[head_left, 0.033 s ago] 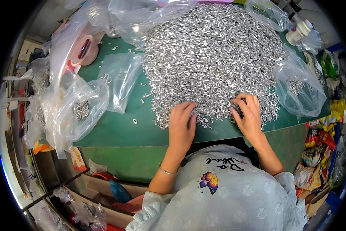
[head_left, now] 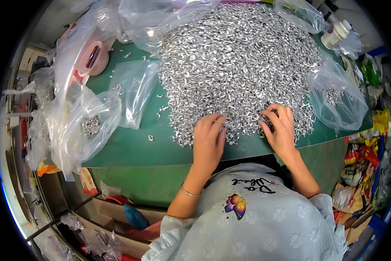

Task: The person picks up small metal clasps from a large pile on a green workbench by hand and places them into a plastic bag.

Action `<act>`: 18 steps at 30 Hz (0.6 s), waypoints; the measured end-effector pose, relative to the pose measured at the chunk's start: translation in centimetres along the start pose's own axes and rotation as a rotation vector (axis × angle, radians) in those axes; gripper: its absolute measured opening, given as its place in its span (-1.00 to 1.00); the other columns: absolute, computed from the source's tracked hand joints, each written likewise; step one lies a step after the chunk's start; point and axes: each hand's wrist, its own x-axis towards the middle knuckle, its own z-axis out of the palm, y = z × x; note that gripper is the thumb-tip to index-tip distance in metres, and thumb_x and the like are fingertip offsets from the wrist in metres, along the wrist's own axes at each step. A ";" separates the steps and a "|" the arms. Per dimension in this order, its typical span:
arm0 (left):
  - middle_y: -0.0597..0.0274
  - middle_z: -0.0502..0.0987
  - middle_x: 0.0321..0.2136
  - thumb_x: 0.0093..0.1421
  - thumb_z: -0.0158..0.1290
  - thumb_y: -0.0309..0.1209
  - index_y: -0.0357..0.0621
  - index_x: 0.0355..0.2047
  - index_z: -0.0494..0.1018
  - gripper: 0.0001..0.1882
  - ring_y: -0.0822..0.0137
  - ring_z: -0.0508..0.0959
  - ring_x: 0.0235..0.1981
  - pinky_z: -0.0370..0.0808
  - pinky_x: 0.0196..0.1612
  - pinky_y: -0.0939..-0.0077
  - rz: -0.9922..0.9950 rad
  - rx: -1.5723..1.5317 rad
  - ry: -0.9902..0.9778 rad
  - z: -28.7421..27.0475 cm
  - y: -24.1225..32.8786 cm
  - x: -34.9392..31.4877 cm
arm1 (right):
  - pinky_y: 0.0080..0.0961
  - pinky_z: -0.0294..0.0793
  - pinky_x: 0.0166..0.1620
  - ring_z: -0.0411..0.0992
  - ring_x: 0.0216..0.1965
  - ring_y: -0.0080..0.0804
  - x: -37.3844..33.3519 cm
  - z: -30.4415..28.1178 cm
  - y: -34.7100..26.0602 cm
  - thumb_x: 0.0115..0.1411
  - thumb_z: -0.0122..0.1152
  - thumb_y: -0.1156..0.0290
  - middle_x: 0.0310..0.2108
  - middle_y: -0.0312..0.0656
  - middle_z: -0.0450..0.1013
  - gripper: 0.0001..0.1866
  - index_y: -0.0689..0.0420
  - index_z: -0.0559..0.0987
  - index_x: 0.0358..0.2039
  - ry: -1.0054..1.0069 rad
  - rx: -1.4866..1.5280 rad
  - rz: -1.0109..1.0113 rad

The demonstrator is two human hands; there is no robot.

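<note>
Heap: a broad heap (head_left: 239,65) of small, curved, silvery pieces (head_left: 302,124) is spread over the green table (head_left: 132,150), its near side close to the table's front edge.
Left hand: the left hand (head_left: 207,137) is laid low at the heap's near edge, palm down; thumb and forefinger are seen apart, but whether a piece is pinched by the hidden tips cannot be told.
Right hand: the right hand (head_left: 282,130) is held at the same edge, farther right; its forefinger is bent toward the thumb with a gap left between, and whether anything is gripped at the tips cannot be told.
Step in hand: pieces appear to be handled or picked over by both hands at the near edge.
Next move: a light fingertip pinch seems to be called for, since the pieces are small and closely crowded, and neighbours could easily be dragged along.
Bags: some pieces are held in a left bag (head_left: 110,114) and in a right bag (head_left: 352,111); beside the former, a flat bag (head_left: 136,98) is laid.
Stray piece: one stray piece (head_left: 150,138) is left apart, left of the heap.
Far left: a pink cup (head_left: 101,65) is placed.
</note>
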 end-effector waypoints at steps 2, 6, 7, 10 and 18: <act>0.14 0.34 0.01 0.04 0.10 -0.50 -0.15 -0.10 0.41 -0.64 0.10 0.33 0.02 0.19 0.13 0.01 0.179 0.142 -0.119 1.8 1.3 0.5 | -0.33 0.21 -0.20 0.27 -0.23 -0.22 -0.1 0.3 0.1 -0.08 0.31 0.46 -0.26 -0.22 0.34 -0.73 0.11 0.53 -0.30 0.021 -0.029 -0.014; 0.20 0.31 0.05 -0.01 0.13 -0.53 -0.11 -0.16 0.43 -0.66 0.08 0.26 0.07 0.05 0.15 -0.22 0.137 0.288 -0.121 3.3 0.2 -0.2 | -0.33 0.16 -0.22 0.27 -0.23 -0.25 0.5 0.9 -0.1 -0.09 0.33 0.39 -0.29 -0.26 0.33 -0.74 0.09 0.54 -0.34 0.016 -0.122 -0.042; 0.21 0.31 0.04 0.00 0.12 -0.53 -0.09 -0.22 0.44 -0.71 0.05 0.25 0.08 0.02 0.15 -0.26 0.134 0.306 -0.109 2.9 0.2 -0.2 | -0.33 0.16 -0.21 0.27 -0.23 -0.25 0.5 0.8 0.0 -0.10 0.34 0.38 -0.29 -0.26 0.33 -0.74 0.09 0.54 -0.34 0.004 -0.133 -0.030; 0.21 0.31 0.03 0.01 0.10 -0.55 -0.05 -0.22 0.45 -0.72 0.03 0.25 0.09 0.00 0.17 -0.25 0.066 0.294 -0.064 2.1 -0.1 -0.7 | -0.33 0.15 -0.19 0.26 -0.23 -0.27 0.4 0.3 -0.1 -0.10 0.34 0.37 -0.30 -0.25 0.32 -0.75 0.11 0.53 -0.37 -0.016 -0.156 -0.023; 0.12 0.28 0.05 0.03 0.05 -0.61 -0.05 -0.16 0.42 -0.67 0.00 0.24 0.12 -0.02 0.18 -0.22 -0.008 0.233 0.004 1.8 0.4 -1.0 | -0.36 0.14 -0.21 0.28 -0.26 -0.31 0.6 1.0 -0.2 -0.10 0.33 0.44 -0.38 -0.29 0.35 -0.84 0.12 0.51 -0.50 0.051 -0.055 0.018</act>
